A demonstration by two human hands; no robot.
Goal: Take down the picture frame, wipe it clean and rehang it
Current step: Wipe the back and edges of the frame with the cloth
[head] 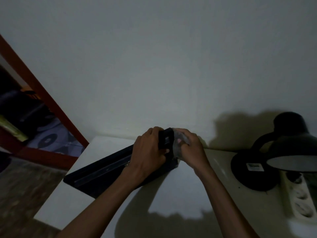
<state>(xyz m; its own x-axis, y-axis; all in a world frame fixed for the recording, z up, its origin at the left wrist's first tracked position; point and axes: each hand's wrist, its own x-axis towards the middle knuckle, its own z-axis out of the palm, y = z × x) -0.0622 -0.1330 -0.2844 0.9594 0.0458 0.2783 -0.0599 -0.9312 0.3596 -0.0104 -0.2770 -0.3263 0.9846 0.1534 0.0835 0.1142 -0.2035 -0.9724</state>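
Dimly lit scene. At 9 o'clock, a red-brown shelf frame (42, 93) with dark clutter behind it. Moving right, the picture frame (106, 170) lies on the white table (68, 194), already off the wall (154, 57). It sits slanted, its near end at about 8 o'clock and its far end at centre, back side up as far as I can tell.

Looks: black, flat, rectangular, with a paler strip running along its length and a small metal fitting near the wrist. A black stand or bracket piece rises at the far end.

Handling, my judgement: rigid and fairly light, but likely glazed, so fragile if dropped or twisted. Best taken by the two long edges, clear of the glass face and the bracket.

Left hand (147, 152), centre: fingers curled over the frame's far end, holding it steady on the table. Right hand (190, 148), just right of it: bunched around a pale cloth or wipe (178, 140), pressing it against the frame's end. Material of the wipe too blurred to tell.

At 3 o'clock, a black desk lamp (281, 152) on the table, with a white power strip (300, 198) just beyond, at 4 o'clock.
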